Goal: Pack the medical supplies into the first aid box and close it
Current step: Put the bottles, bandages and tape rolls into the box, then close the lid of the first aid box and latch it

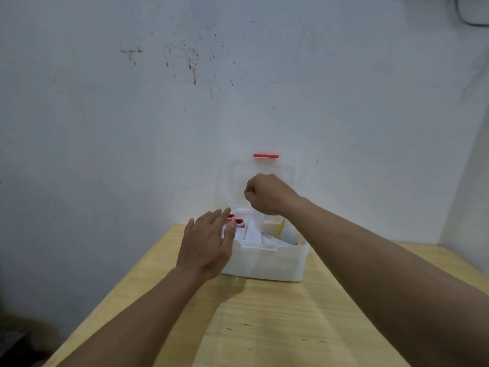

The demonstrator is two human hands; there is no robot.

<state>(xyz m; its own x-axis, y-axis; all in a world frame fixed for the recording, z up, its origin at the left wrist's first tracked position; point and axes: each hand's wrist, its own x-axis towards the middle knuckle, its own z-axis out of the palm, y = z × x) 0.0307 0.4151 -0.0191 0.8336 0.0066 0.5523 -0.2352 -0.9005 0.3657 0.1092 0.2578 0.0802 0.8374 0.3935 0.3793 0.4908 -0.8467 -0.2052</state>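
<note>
We record a white first aid box [264, 263] standing on the wooden surface [277, 327], close to the white wall [105, 128]. Its clear lid [230, 181] stands raised, with a red latch [265, 156] at its top edge. Inside we count two red-topped rolls [235, 219] at the left, white packets [254, 234] in the middle and a white rounded item [289, 233] at the right. Our left hand [206, 247] lies flat and spread over the box's left corner, fingers extended, gripping nothing. Our right hand [267, 194] is curled closed in front of the lid; whether it pinches the lid we cannot tell.
</note>
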